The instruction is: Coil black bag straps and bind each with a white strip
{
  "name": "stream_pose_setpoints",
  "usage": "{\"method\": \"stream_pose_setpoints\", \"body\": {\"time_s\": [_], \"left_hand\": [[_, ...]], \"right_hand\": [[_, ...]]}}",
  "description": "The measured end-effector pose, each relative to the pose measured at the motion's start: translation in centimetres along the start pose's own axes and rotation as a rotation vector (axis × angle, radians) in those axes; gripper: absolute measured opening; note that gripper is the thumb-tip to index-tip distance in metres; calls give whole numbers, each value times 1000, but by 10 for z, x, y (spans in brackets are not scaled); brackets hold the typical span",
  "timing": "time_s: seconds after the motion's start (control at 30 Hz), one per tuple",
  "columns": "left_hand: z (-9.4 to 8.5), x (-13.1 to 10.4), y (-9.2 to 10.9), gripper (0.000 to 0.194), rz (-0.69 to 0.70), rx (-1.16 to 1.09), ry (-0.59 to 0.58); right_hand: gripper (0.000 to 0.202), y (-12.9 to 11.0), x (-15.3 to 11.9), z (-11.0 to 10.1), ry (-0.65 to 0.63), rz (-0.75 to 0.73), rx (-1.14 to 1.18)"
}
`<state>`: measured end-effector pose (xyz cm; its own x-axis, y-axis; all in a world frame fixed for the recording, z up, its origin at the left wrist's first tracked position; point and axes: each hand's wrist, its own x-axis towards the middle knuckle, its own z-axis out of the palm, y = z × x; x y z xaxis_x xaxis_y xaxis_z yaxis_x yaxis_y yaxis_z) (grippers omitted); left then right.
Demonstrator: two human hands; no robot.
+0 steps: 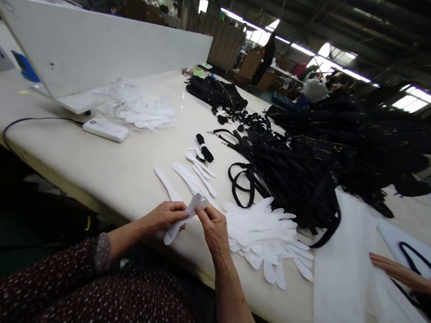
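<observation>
Plainly, the held strip (194,203) is white, slim, jagged-edged, round-tipped.

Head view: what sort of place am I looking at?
Probably a factory or workshop floor: a long table bears heaps of black straps and white strips, with rows of ceiling lights beyond.

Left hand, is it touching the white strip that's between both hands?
Touching. The head view shows the left hand holding the white strip, its thumb lying against the strip with no gap.
</observation>
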<state>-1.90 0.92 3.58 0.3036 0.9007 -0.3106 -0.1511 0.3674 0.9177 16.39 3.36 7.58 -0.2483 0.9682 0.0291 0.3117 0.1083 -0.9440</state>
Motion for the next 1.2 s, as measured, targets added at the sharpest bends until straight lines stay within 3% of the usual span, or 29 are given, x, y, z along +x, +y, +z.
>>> {"method": "stream_pose_setpoints", "body": {"time_s": [0.13, 0.4, 0.6, 0.7, 0.8, 0.93, 1.0, 1.1, 1.2], "left_hand": [[-2, -2, 0, 29, -10, -23, 1], [0, 1, -10, 31, 18, -100, 51], [-9, 4, -7, 29, 114, -259, 179], [-15, 4, -6, 28, 135, -328, 173], [-18, 4, -7, 25, 119, -332, 118], [-16, 9, -11, 24, 66, -262, 47], [-13, 11, -14, 27, 41, -215, 22], [-9, 12, -16, 30, 17, -145, -7], [-6, 8, -14, 31, 8, -73, -33]], "right_hand": [[22, 5, -5, -1, -79, 24, 74], [23, 9, -4, 5, 73, 68, 26], [27, 16, -5, -3, 170, 111, 202], [28, 18, -3, -33, 280, 88, 153], [32, 19, 1, -84, 383, 84, 40], [43, 17, 1, -157, 426, 144, -454], [52, 15, -2, -175, 510, 104, -718], [50, 10, -9, -160, 545, -45, -749], [39, 7, -12, -107, 345, -77, -524]]}}
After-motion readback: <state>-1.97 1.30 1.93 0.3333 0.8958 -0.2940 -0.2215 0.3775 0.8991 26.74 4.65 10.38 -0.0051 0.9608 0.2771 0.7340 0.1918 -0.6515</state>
